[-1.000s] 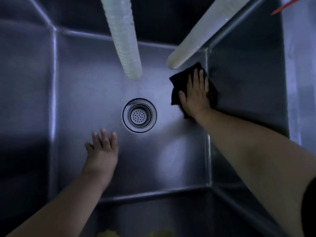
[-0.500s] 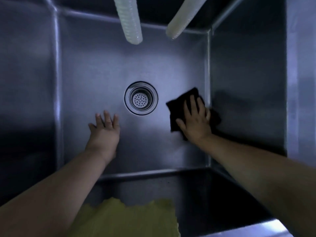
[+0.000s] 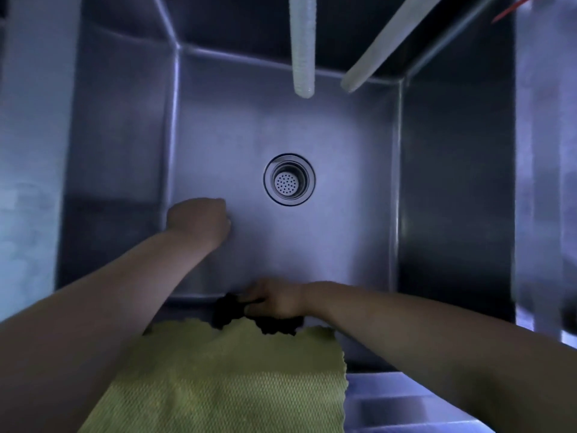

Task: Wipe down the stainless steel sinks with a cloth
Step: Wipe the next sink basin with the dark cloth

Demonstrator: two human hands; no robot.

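I look straight down into a deep stainless steel sink (image 3: 327, 245) with a round drain strainer (image 3: 289, 179) in the middle of its floor. My right hand (image 3: 274, 300) grips a bunched black cloth (image 3: 228, 310) at the near edge of the sink floor, against the front wall. My left hand (image 3: 199, 221) rests on the floor left of the drain, its fingers curled under in a fist with nothing in it. Part of the black cloth is hidden behind a yellow cloth.
A yellow cloth (image 3: 237, 376) hangs over the sink's near rim between my forearms. Two pale ribbed hoses (image 3: 302, 51) (image 3: 384, 48) hang into the sink from the far side. The steel rim (image 3: 406, 404) runs along the lower right. A red object (image 3: 512, 7) shows at top right.
My right hand has dragged the black cloth from the right wall down to the near edge and bunched it. My left hand's fingers have curled into a fist. The view pulled back.
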